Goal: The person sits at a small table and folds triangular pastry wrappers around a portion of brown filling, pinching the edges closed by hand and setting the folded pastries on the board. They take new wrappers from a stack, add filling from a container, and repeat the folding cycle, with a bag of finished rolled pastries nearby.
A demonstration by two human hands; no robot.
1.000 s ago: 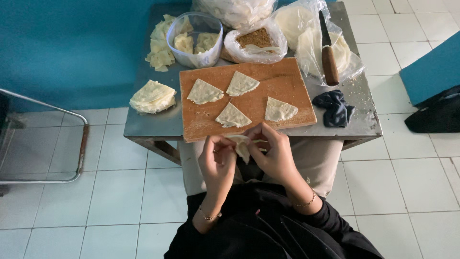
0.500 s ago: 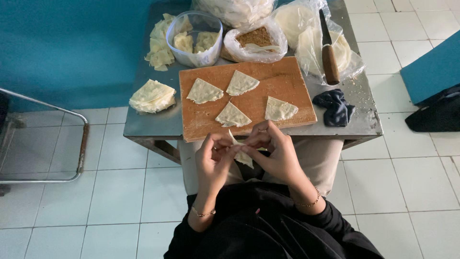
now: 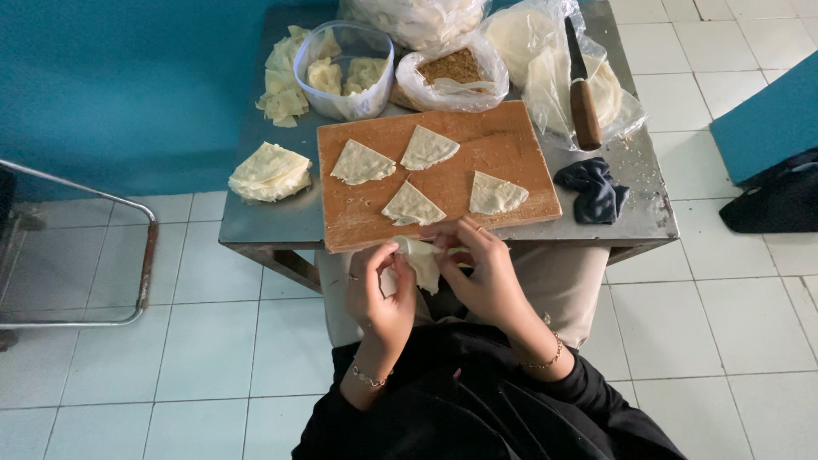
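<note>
Left hand (image 3: pixel 379 294): fingers curled, pinching the pastry sheet (image 3: pixel 422 262) from 9 o'clock.
Right hand (image 3: pixel 486 277): fingers closed on the sheet's 3 o'clock edge.
Pastry sheet: held at 6 o'clock of the wooden board (image 3: pixel 503 153).
Board: four folded triangles (image 3: pixel 413 206).

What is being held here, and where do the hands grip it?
A thin pastry sheet, held between both hands: the left hand pinches its left edge, the right hand its upper right edge.
</note>
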